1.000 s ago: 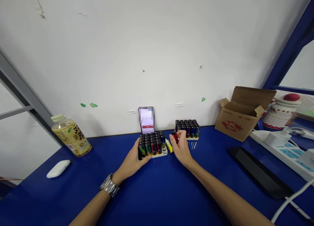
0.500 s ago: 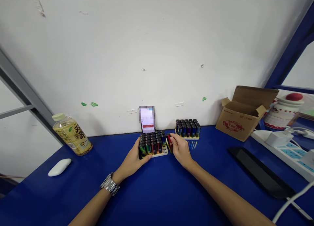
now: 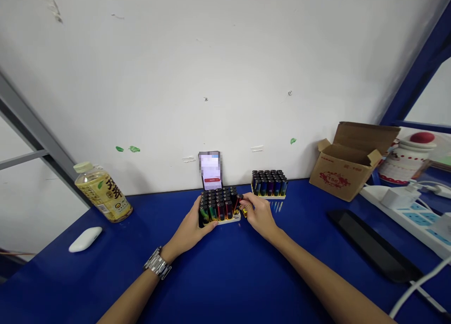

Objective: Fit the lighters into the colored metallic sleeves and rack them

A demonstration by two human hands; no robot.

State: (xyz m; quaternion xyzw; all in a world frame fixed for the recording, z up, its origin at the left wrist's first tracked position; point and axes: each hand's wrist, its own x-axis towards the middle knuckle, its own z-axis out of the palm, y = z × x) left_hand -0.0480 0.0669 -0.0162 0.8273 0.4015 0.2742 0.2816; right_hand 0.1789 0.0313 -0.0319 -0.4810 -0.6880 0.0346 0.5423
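Observation:
A tray of upright coloured lighters stands on the blue table in front of me. My left hand grips the tray's left side, with a metal watch on that wrist. My right hand is pinched on a red lighter at the tray's right edge. A yellow lighter lies on the table just under those fingers. A second full tray of lighters stands behind my right hand, near the wall.
A phone leans on the wall behind the near tray. A tea bottle and a white mouse are at left. At right sit an open cardboard box, a black slab, a power strip and a jar.
My right hand carried the red lighter leftward, from beside the far tray to the right edge of the near tray. My left hand stayed on the tray.

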